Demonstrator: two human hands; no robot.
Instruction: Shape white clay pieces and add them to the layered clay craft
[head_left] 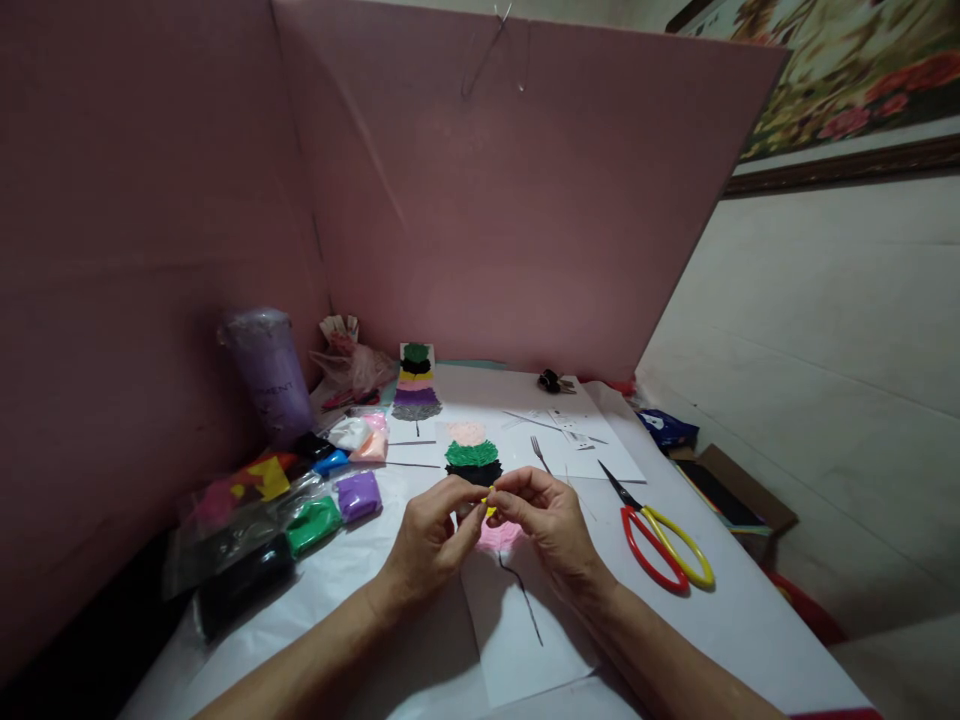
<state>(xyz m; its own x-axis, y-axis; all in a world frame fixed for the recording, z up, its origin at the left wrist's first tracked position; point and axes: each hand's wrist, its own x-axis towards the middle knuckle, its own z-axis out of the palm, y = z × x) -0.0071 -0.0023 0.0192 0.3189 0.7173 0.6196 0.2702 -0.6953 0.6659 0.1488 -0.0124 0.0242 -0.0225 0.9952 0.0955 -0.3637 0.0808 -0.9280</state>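
My left hand [435,530] and my right hand [549,520] meet fingertip to fingertip, both closed in a pinch on a tiny bit of yellow modelling clay [491,490]. Just beneath them lies a white paper sheet [517,655] with a leaf shape in textured clay bands. Its peach band [467,433], green band [471,455] and black band [472,470] show beyond the fingers. A pink band [499,537] sits nearer me, with a dark stem line [525,590] below it. My fingers partly hide the yellow area between the black and pink bands.
Scissors [660,545] with red and yellow handles lie right, near a fork [540,453]. Bagged clay, including purple [359,496] and green [313,525] packs, fills the left side beside a purple cup [270,375]. A banded leaf card [417,385] stands behind; a pink panel [480,200] borders the back.
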